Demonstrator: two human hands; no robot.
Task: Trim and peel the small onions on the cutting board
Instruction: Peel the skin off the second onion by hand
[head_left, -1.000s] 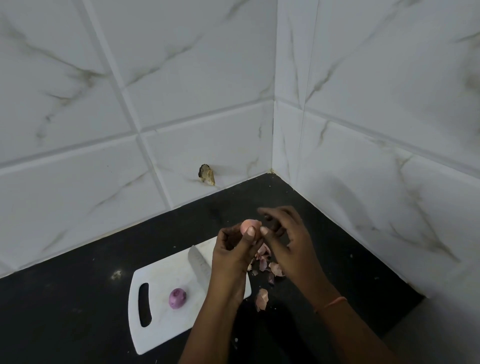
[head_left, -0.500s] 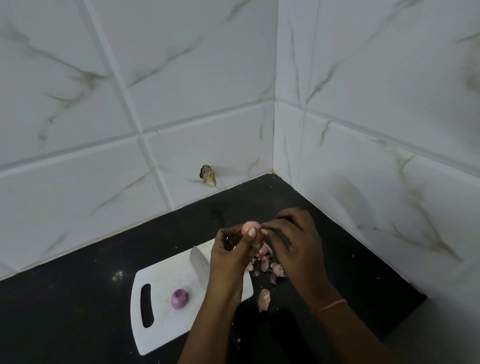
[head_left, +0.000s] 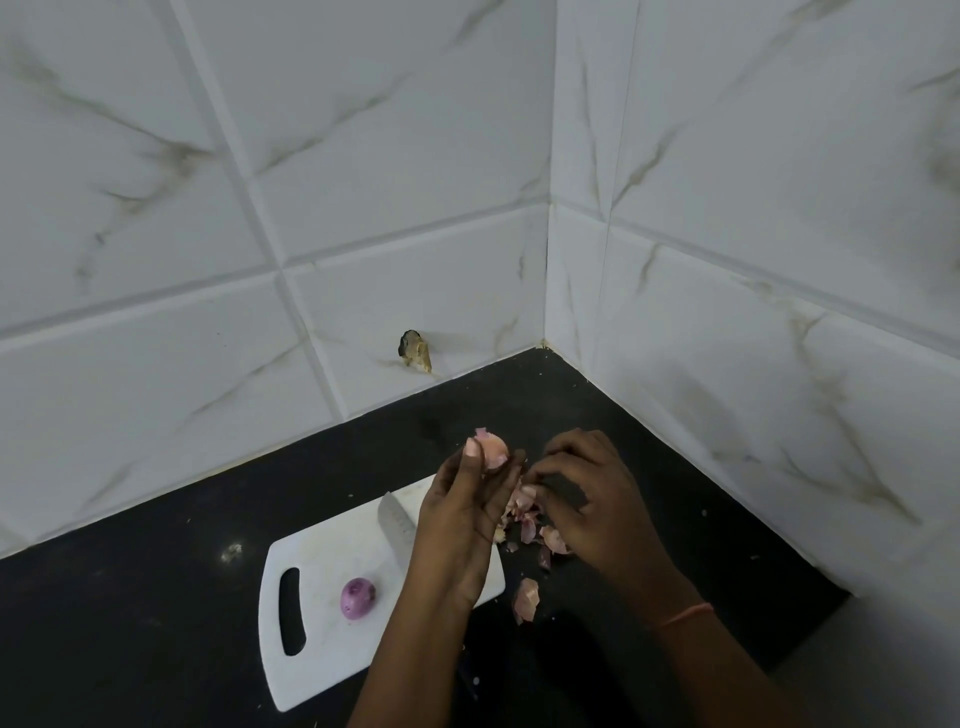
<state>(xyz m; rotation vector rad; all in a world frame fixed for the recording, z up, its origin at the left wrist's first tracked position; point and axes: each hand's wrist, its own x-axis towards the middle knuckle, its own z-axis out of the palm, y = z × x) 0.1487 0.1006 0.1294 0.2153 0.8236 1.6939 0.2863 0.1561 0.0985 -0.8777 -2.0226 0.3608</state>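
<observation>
Fingertips (head_left: 472, 448) of the left hand (head_left: 460, 525) pinch a small pale-pink onion (head_left: 492, 448), lifted above the far right corner of the white cutting board (head_left: 322, 613), just right of frame centre. A flap of skin sticks up from the onion's top. Beside it, the right hand (head_left: 592, 499) has its fingers curled inward, their tips close to a bit of pink peel just under the onion; whether they actually grip the peel I cannot tell. A thin orange thread (head_left: 685, 614) circles the right wrist.

On the board, a second small onion (head_left: 357, 598), purple and unpeeled, lies near the slotted handle hole at lower left of centre. A knife blade (head_left: 396, 525) rests on the board's far part, its handle hidden behind the left hand. Loose onion peels (head_left: 535, 535) lie scattered on the black countertop (head_left: 156, 597) off the board's right edge, one larger piece (head_left: 525, 598) nearer the bottom. White marble-patterned tiled walls (head_left: 260, 208) meet in a corner above, with a chipped spot (head_left: 415, 349) low on the left wall.
</observation>
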